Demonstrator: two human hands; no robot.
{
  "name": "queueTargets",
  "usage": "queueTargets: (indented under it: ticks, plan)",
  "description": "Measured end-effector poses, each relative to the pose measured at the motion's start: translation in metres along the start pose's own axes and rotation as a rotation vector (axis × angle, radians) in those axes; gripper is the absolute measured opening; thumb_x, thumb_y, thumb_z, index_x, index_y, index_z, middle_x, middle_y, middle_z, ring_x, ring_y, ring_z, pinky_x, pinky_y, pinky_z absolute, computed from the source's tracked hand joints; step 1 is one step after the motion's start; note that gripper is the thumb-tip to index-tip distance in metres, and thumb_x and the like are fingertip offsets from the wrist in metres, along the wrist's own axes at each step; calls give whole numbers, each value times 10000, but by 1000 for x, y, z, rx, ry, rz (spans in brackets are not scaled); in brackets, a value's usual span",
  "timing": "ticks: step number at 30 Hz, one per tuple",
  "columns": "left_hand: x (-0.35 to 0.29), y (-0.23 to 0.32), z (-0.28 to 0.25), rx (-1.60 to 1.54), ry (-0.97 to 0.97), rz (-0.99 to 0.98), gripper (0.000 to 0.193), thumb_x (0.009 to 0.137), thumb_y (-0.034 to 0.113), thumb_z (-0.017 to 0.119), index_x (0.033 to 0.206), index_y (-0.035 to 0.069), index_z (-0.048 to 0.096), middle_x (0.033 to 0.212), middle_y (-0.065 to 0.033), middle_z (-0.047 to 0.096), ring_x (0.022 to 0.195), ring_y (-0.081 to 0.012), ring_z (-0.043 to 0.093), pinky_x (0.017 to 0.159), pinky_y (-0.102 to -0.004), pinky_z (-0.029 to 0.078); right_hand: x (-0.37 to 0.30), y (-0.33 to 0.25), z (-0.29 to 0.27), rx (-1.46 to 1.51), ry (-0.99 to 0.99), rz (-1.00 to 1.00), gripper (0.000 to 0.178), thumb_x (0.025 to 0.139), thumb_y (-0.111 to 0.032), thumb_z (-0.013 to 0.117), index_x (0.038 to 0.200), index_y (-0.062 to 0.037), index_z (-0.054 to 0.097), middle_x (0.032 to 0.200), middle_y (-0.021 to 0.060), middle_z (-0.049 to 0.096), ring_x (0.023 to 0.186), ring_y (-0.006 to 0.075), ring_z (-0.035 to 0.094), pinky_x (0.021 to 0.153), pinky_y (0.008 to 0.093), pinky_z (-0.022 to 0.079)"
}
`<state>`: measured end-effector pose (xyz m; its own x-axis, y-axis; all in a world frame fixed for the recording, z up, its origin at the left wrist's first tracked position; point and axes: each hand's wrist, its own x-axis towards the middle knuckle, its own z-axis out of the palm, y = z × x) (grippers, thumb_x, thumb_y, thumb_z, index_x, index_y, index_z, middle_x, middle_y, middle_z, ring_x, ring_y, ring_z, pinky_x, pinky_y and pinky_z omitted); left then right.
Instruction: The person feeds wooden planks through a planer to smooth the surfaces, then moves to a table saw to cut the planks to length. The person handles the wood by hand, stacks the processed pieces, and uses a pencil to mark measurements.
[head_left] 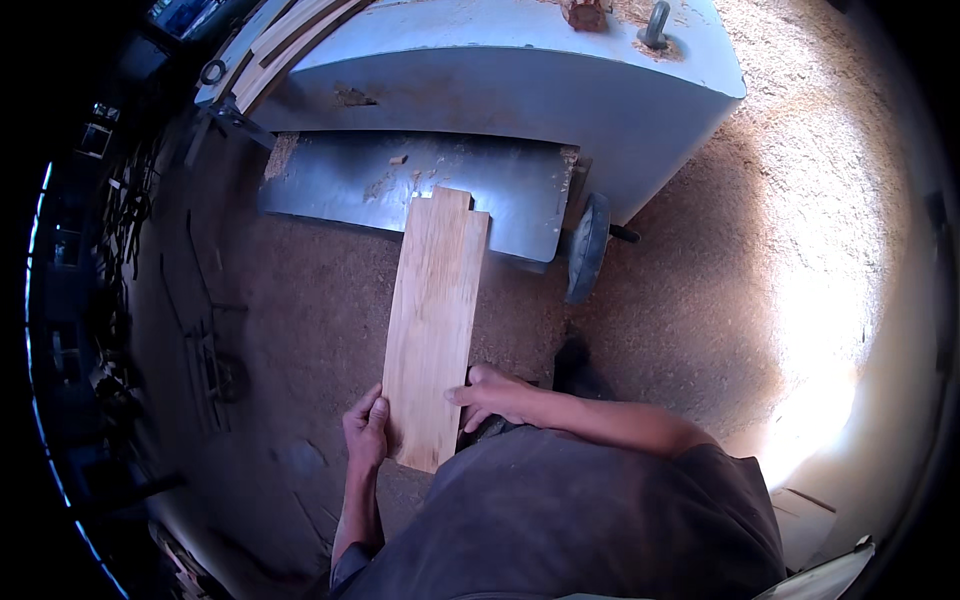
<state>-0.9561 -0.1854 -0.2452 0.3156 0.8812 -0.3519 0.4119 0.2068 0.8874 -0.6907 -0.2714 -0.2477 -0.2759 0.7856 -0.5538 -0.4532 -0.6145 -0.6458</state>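
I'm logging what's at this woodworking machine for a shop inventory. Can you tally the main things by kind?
Wooden boards: 2, stacked and held together
Hands: 2, left hand and right hand
Grey machine: 1
Metal feed table: 1
Black handwheel: 1
Total: 7

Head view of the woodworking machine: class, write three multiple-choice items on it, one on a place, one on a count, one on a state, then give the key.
1. Where does the far end of the wooden boards rest?
A machine's metal table
B sawdust floor
C a shelf

2. How many hands grip the boards?
A none
B one
C two

3. How do the boards lie?
A upright
B flat, lengthwise toward the machine
C rolled

Key: 1 A, the boards' end overlaps the table; 2 C, left hand and right hand clasp the near end; 3 B, the broad face shows.
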Motion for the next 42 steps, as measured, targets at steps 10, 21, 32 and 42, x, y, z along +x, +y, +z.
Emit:
queueTargets:
  ticks: [10, 21, 32, 42]
  plan:
    - [149, 143, 114, 389, 113, 199, 422, 979, 190, 650, 1326, -50, 651, 1328, -234, 630, 1198, -337, 624, 1021, -400, 481, 12, -70, -50, 71, 535, -438, 441, 961, -190, 631, 1307, 79, 580, 1041, 158, 719, 853, 201, 704, 723, 334, 571]
    - [203, 156, 184, 863, 218, 631, 572, 992, 300, 576, 1451, -26, 475, 1552, -273, 395, 1493, -484, 251, 1230, -560, 207, -181, -203, -111, -286, 850, -1179, 236, 988, -17, 605, 1196, 88, 644, 1018, 170, 750, 898, 182, 733, 816, 285, 589]
    - [247, 153, 201, 675, 310, 642, 489, 973, 177, 554, 1405, -46, 499, 1424, -270, 512, 1398, -483, 367, 1180, -548, 289, -155, -469, -335, -1393, 1539, -732, 410, 893, -133, 655, 1288, -22, 661, 1242, 194, 696, 1144, 362, 670, 1012, 448, 525]
    - [260, 154, 206, 407, 487, 707, 242, 932, 17, 550, 1151, -23, 645, 1076, -187, 662, 1068, -377, 579, 949, -452, 473, -62, -576, -378, -1921, 1264, -673, 577, 909, -342, 691, 1386, -39, 576, 1407, 207, 567, 1366, 385, 477, 1188, 481, 326]
